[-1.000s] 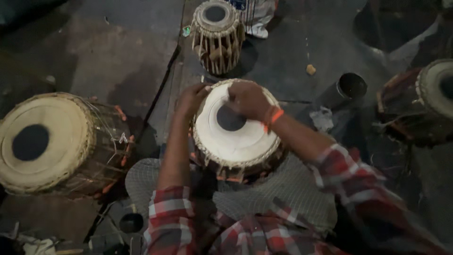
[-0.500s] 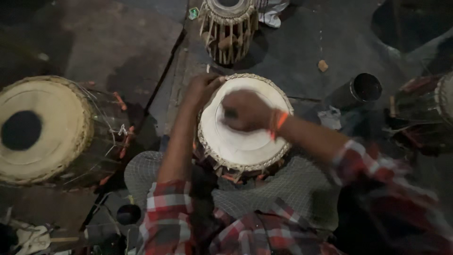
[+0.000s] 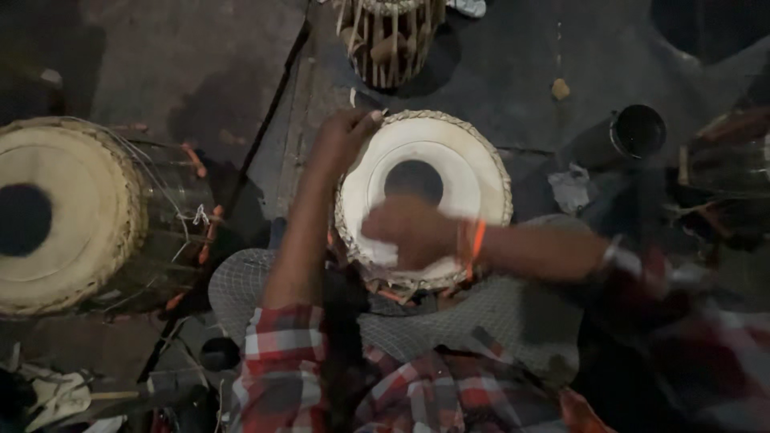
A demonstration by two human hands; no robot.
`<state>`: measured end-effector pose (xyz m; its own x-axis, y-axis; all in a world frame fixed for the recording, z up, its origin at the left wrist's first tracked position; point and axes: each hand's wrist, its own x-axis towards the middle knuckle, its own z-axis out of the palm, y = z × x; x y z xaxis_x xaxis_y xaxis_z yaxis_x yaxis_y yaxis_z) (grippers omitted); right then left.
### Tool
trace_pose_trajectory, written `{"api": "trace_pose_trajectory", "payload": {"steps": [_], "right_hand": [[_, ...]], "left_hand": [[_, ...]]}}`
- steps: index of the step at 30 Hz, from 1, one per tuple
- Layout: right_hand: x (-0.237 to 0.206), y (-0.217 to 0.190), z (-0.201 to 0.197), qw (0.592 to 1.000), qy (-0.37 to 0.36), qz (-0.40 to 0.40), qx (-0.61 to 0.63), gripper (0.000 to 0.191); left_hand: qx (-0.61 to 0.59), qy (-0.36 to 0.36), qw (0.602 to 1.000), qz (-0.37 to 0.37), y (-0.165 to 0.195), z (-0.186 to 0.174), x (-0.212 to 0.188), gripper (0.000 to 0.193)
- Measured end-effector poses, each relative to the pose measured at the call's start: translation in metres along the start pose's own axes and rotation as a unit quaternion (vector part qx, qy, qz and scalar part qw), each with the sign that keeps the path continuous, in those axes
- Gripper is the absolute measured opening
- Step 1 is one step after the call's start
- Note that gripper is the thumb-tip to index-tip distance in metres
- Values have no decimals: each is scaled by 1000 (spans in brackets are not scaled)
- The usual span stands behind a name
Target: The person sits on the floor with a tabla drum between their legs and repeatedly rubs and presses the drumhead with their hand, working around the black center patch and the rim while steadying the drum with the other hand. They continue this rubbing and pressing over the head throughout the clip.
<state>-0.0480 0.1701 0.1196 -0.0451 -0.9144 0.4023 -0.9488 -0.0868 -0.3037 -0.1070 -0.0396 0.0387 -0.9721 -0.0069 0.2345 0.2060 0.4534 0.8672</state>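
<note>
While the small drum [image 3: 425, 196] sits between the person's knees on the floor [image 3: 184, 72], its pale skin faces up, with a dark round patch near the middle. The left hand [image 3: 345, 136] curls over the far-left rim, fingers bent against the woven edge. The right hand [image 3: 409, 232] lies across the near part of the skin, blurred; whether its fingers are spread or closed cannot be told. An orange band [image 3: 476, 240] circles that wrist.

For work on the skin, the rim hand should, in my judgement, brace the shell so it cannot turn, and the other hand should press evenly, clear of the lacing.

Containers: a dark cylindrical cup [image 3: 634, 132] lies on its side to the far right, mouth open, contents not visible. A small dark pot [image 3: 218, 353] stands near left; contents not visible.

A larger drum [image 3: 72, 216] rests to the left, well apart. A laced drum [image 3: 393, 36] stands beyond.
</note>
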Motion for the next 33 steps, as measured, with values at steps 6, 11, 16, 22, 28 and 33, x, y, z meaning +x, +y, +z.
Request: {"api": "trace_pose_trajectory", "payload": {"steps": [6, 11, 16, 22, 28, 33], "right_hand": [[14, 54, 7, 973, 145, 178, 31, 22], [14, 50, 9, 990, 41, 131, -36, 29], [-12, -14, 46, 994, 81, 49, 46, 21], [-27, 70, -19, 948, 182, 228, -124, 31], [-40, -34, 28, 988, 46, 140, -44, 26], [-46, -24, 26, 980, 114, 165, -9, 32]], "left_hand": [[-36, -15, 995, -88, -29, 8, -2, 42], [-65, 5, 998, -17, -33, 9, 5, 40], [74, 74, 990, -98, -20, 1, -19, 45], [128, 242, 945, -176, 27, 15, -83, 42], [61, 146, 981, -114, 20, 3, -63, 44], [-148, -8, 989, -21, -10, 8, -28, 37]]}}
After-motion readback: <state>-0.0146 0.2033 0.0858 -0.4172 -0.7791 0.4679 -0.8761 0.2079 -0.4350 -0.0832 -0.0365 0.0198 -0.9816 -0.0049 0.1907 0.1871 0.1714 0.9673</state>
